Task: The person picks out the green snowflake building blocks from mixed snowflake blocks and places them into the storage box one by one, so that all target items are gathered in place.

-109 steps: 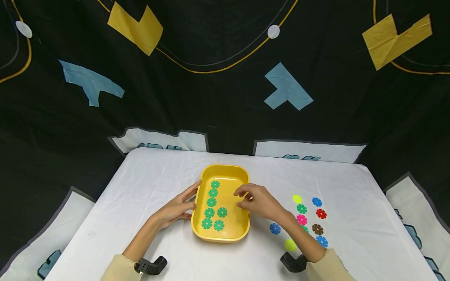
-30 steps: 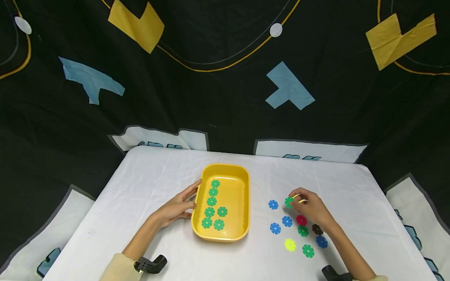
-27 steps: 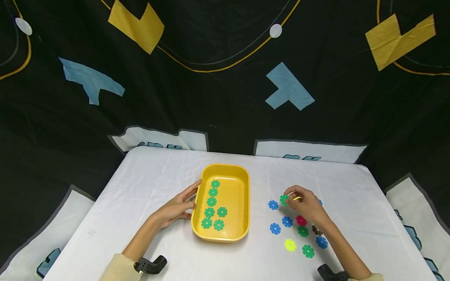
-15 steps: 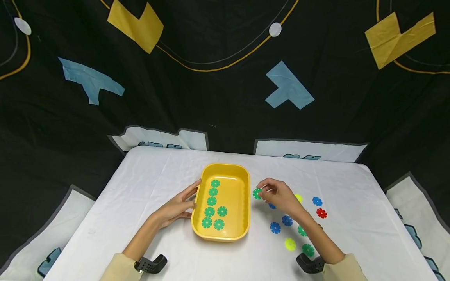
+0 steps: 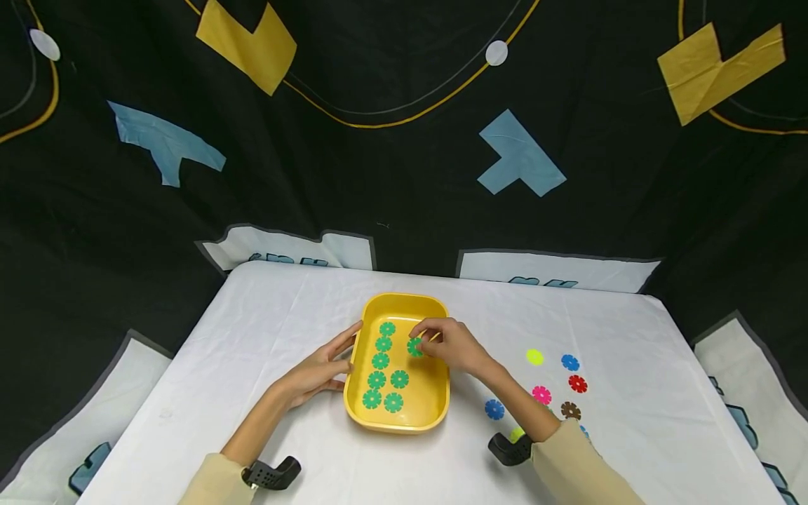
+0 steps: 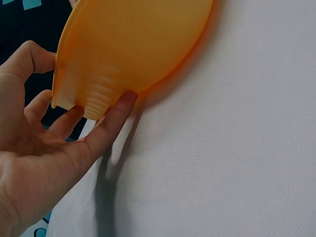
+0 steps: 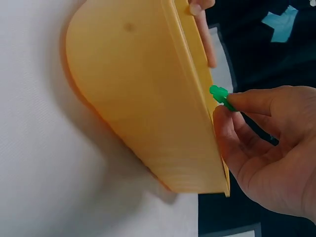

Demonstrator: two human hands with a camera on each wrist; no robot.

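A yellow tray [image 5: 398,426] stands on the white-covered table. Inside it lie several green notched plastic discs [image 5: 381,360], a column down the left and a pair beside its lower end. My left hand [image 5: 315,372] holds the tray's left side, with fingertips at the rim and against the outer wall in the left wrist view. Over the tray's right half, my right hand [image 5: 457,347] pinches another green notched disc [image 7: 218,93] between thumb and finger. In the right wrist view this disc is tilted, just beyond the tray's rim.
Right of the tray lie loose discs: yellow [image 5: 534,357], blue [image 5: 570,362], red [image 5: 577,384], pink [image 5: 541,395], brown [image 5: 571,410] and another blue one [image 5: 494,409]. My right forearm covers some of them. A black patterned cloth [image 5: 404,189] hangs behind the table [image 5: 303,301].
My right hand has carried a green disc leftward from the loose discs to above the tray. Earlier it hovered over the tray without a visible disc. The left hand and tray have stayed put.
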